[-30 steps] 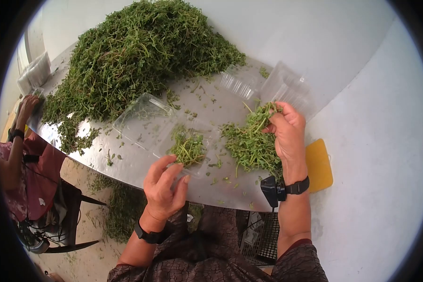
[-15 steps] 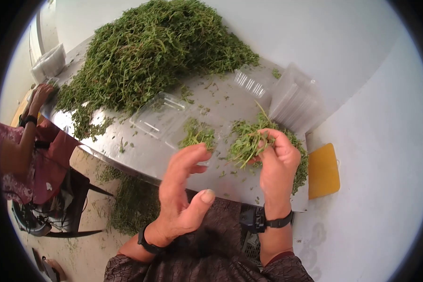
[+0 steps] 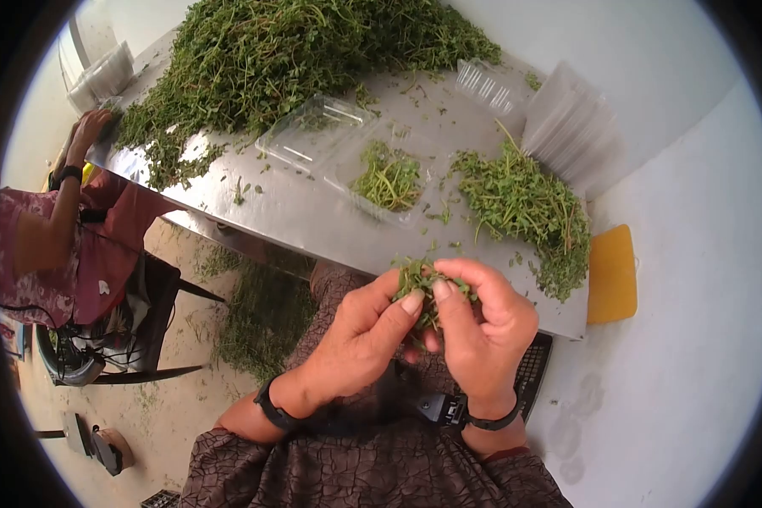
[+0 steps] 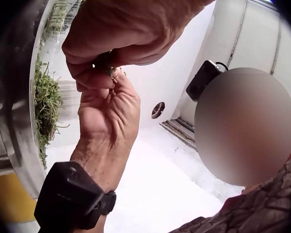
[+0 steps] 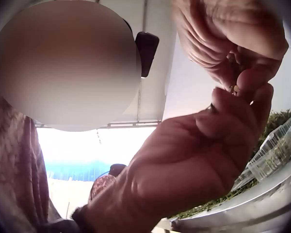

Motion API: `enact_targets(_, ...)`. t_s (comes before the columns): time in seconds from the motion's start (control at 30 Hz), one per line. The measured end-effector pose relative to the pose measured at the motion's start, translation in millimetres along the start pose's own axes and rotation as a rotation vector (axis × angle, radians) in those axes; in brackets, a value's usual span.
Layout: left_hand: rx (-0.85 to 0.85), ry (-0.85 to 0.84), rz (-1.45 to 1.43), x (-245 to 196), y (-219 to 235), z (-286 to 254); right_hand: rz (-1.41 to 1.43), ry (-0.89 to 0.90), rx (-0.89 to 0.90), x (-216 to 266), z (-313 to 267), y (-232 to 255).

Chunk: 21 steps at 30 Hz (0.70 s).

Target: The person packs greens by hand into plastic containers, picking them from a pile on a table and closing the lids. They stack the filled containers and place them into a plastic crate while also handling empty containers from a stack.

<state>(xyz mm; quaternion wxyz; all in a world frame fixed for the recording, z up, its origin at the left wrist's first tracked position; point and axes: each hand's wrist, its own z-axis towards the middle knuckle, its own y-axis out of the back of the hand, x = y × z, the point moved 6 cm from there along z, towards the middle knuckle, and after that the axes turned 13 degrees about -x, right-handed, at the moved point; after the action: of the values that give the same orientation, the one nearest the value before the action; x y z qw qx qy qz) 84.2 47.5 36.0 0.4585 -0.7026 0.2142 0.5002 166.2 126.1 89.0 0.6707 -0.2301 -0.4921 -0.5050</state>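
In the head view, both hands meet below the table's front edge around a small bunch of green sprigs (image 3: 418, 284). My left hand (image 3: 356, 343) pinches the bunch from the left, thumb on top; my right hand (image 3: 485, 334) pinches it from the right. Beyond them an open clear plastic box (image 3: 368, 207) lies on the metal table (image 3: 288, 224), with some greens (image 3: 387, 176) in one half. A loose heap of sprigs (image 3: 525, 199) lies to its right. Both wrist views show the fingertips touching, the bunch mostly hidden between them.
A large pile of greens (image 3: 271, 68) covers the back of the table. Stacked clear boxes (image 3: 571, 118) stand at the right, near a yellow board (image 3: 612, 275). Another person's arm (image 3: 72, 157) reaches the table at far left, beside more boxes (image 3: 102, 78). Greens (image 3: 262, 317) lie on the floor.
My right hand has carried a bunch from the heap down toward my body. My left hand has left the box and come to hold the bunch too. The view has shifted.
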Motion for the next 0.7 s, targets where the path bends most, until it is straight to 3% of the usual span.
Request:
enact_targets(0.07,0.011,0.101,-0.046,1.2,-0.1,-2.0,0.179,-0.202,0.016,-8.8,-0.8,1.3)
enact_targets(0.2,0.083,0.118,-0.05,13.4,7.3,-3.6,0.244,-0.343,0.08,-34.6,-1.7,7.4)
enact_targets(0.4,0.062,0.242,-0.164,19.2,2.5,-3.4,0.228,-0.341,0.036,-38.4,-8.7,8.8)
enact_targets(0.7,0.07,0.285,-0.177,19.7,1.0,-7.0,0.256,-0.366,0.059,-46.1,-12.7,14.1)
